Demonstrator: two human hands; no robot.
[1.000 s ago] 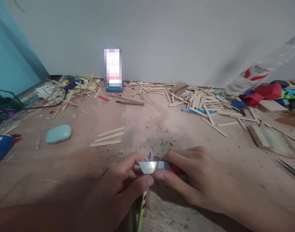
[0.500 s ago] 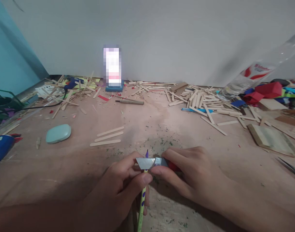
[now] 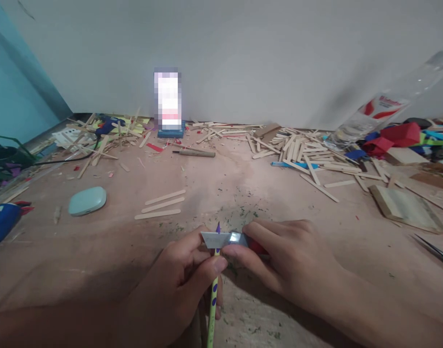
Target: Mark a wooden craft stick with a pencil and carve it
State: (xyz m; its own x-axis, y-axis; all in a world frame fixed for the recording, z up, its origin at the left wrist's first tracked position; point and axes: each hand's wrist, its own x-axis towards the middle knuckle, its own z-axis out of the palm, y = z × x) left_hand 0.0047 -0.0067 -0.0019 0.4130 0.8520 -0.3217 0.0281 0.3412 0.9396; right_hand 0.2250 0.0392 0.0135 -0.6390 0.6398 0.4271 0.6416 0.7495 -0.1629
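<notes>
My left hand [image 3: 188,280] is closed around a yellow-green pencil [image 3: 213,309] with purple spots, its purple tip pointing away from me. In my right hand [image 3: 286,256] is a utility knife with a red handle [image 3: 256,246] and a metal collar. The knife's wide blade [image 3: 214,240] lies across the pencil just below the tip, and its far end comes close to my left index finger. My left thumb presses on the pencil beneath the blade. Dark green shavings [image 3: 243,208] are scattered on the table beyond and below my hands.
Three craft sticks [image 3: 162,205] and a mint case [image 3: 87,201] lie ahead to the left. A lit phone [image 3: 169,99] stands by the wall. At right are a stick pile [image 3: 297,150], a leaning plastic bottle [image 3: 382,108], a wood block [image 3: 406,210] and a pointed metal tool [image 3: 435,249].
The blade has shifted slightly away from me and to the left, nearer the pencil's tip. Both hands keep their hold, and the view has moved a little.
</notes>
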